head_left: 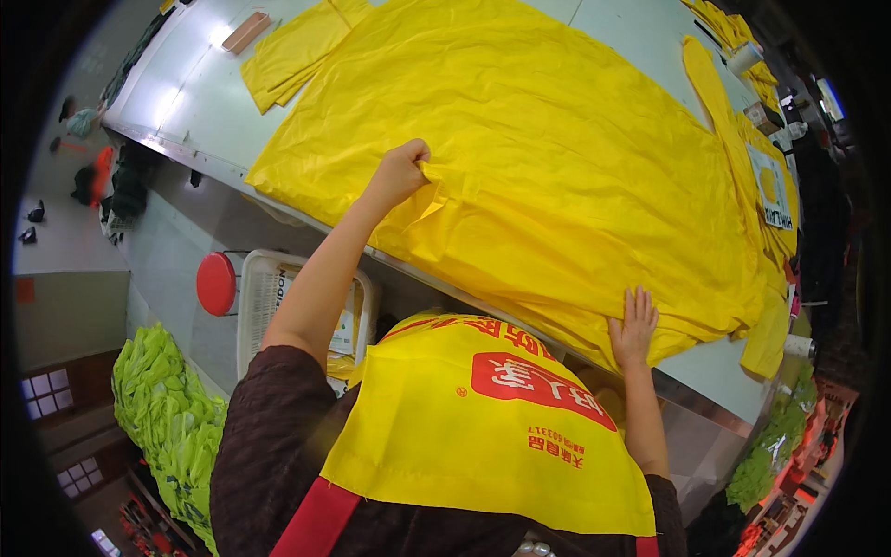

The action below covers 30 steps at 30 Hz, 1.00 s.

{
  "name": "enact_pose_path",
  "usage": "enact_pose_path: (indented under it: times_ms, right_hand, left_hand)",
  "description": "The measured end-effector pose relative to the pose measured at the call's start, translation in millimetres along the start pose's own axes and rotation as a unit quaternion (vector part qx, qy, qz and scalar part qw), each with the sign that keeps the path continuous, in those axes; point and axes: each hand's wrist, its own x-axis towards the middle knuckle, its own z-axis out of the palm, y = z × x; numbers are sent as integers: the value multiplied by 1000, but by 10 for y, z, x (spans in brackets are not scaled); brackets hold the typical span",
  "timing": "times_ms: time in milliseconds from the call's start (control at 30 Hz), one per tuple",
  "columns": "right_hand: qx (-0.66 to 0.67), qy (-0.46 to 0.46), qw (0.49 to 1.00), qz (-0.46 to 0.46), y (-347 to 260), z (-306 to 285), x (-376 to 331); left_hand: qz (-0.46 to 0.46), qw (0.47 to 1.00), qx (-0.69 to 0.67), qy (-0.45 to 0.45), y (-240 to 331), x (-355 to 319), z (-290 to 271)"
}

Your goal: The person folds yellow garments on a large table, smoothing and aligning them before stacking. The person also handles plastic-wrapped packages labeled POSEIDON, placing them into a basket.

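A large yellow raincoat [557,139] of thin, creased, slightly shiny material lies spread over the table, its near edge hanging along the table's front. My left hand [399,174] is closed in a pinch on the near part of it, lifting a small peaked fold. Farther right, my right hand [635,327] rests flat on the cloth close to the front edge, fingers stretched and slightly apart. A long yellow sleeve [707,88] extends at the right end. Another yellow piece [297,56] lies folded at the far left.
The pale table [186,84] has a tan block-like tray [246,32] at far left. A printed bag [772,190] and white rolls [744,60] sit at right. Below left stand a red stool [216,284], a white basket [251,306] and a bright green heap [167,418].
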Motion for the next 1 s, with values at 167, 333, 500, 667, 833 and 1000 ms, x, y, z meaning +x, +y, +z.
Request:
enact_pose_path:
  times_ms: [167,333,500,667,833,1000]
  right_hand:
    - [-7,-3,1000,-3,-14,-12,15]
    - [-7,6,1000,-1,-14,0,-10]
    - [0,10,1000,-7,-30,-15,-1]
    - [6,8,1000,-6,-3,-11,-25]
    - [-10,25,1000,-16,21,31,-10]
    - [65,-25,998,-1,145,-175,-144]
  left_hand:
    - [-30,977,-26,212,-231,-244,13]
    - [39,983,108,146,452,-596,174]
    - [-36,996,44,72,176,-654,361]
    - [71,965,-148,205,568,-700,103]
    - [162,954,91,234,-239,-673,486]
    - [89,957,137,241,-620,-831,218]
